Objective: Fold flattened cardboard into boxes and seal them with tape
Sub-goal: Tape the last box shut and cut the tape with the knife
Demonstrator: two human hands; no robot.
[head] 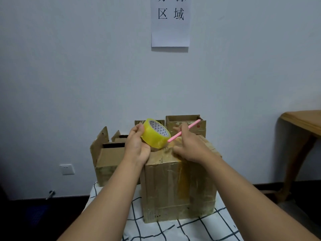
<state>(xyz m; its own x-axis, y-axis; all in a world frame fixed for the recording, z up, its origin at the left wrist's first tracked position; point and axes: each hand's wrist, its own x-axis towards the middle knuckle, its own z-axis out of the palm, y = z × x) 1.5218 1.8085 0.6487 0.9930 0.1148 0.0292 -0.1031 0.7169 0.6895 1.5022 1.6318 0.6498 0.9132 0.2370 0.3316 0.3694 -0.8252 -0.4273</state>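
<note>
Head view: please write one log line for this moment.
left hand: holds yellow tape roll | right hand: holds pink stick-shaped tool | front brown cardboard box: closed, taped

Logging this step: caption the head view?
Left hand holds yellow tape roll, right hand holds pink cutter over taped cardboard box.

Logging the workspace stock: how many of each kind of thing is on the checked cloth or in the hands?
Boxes: 4 in view (front sealed box, open box, two behind, partly hidden)
Tape rolls: 1 (tape, in left hand)
Pink sticks: 1 (stick, in right hand)
Total: 6
</note>
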